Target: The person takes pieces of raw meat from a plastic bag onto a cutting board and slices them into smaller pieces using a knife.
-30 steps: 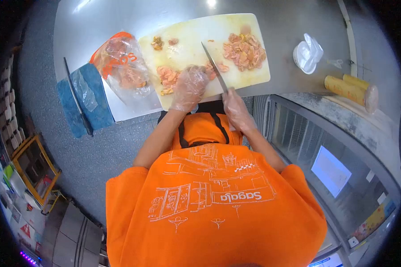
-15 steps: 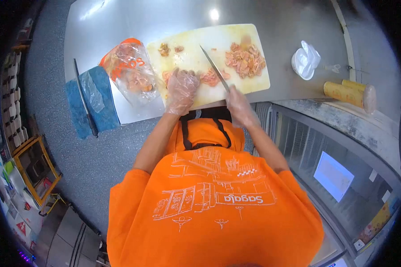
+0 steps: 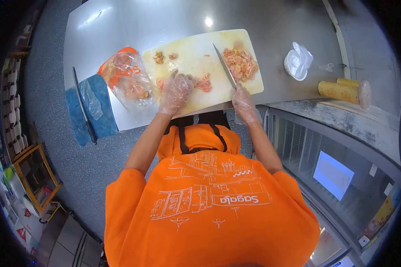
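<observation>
A cutting board [image 3: 196,53] lies on the metal table. My right hand [image 3: 245,105], in a clear plastic glove, grips a long knife [image 3: 224,65] whose blade lies beside the large pile of cut meat [image 3: 239,63] at the board's right. My left hand [image 3: 177,92], also gloved, is over the board's lower left with its fingers bent, touching meat; what its fingers hold is hidden. Just right of it is a small heap of meat [image 3: 203,82]. Two small scraps [image 3: 159,57] sit at the upper left of the board.
Left of the board is a plastic bag of meat [image 3: 128,78]. Beyond it a sharpening rod [image 3: 83,102] rests on a blue cloth [image 3: 96,116]. At the right are a white bowl [image 3: 294,66] with plastic in it and yellow rolls [image 3: 341,92].
The knife has moved right, from the middle meat to beside the large pile. My left hand has shifted slightly left of the small heap. The whole view has shifted a little.
</observation>
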Demonstrator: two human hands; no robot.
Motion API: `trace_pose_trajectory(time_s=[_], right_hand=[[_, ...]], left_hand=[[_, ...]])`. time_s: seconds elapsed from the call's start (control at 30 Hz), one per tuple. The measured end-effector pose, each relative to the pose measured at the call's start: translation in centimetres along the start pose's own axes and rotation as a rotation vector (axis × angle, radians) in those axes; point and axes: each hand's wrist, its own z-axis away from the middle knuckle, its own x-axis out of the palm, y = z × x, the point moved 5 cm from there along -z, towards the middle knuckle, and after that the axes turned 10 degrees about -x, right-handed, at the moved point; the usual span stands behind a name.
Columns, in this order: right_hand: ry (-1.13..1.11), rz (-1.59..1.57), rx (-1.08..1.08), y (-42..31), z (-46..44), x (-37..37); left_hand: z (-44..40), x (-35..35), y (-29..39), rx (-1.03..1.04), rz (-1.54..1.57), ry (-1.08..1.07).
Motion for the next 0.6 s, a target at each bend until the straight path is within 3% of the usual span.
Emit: trace_pose_trajectory(time_s=[0.1, 0.2, 0.3, 0.43, 0.5, 0.53, 0.6], right_hand=[[-0.016, -0.015, -0.169, -2.3, 0.7, 1.0], [-0.200, 0.020, -0.217, -2.7, 0.6, 2.7], [-0.224, 0.096, -0.148, -2.7, 0.0, 1.1], [-0.244, 0.085, -0.268, -2.5, 1.3, 0.5], [-0.337, 0.092, -0.156, -1.1, 2.2, 0.3], [-0.385, 0.095, -0.100, -0.6, 2.3, 0.6], [-0.236, -0.010, -0.344, -2.1, 0.6, 1.7]], left_hand=[[0.3, -1.5, 0.6, -0.065, 0.062, 0.194], [0.4, -1.8, 2.2, -0.097, 0.232, 0.086], [-0.1, -2.0, 2.5, -0.086, 0.104, 0.033], [-0.5, -2.5, 2.5, -0.138, 0.155, -0.014], [-0.2, -2.0, 2.6, -0.189, 0.156, 0.010], [0.0, -1.7, 2.5, -0.192, 0.264, 0.096], [0.7, -0.9, 2.0, -0.193, 0.476, 0.261]])
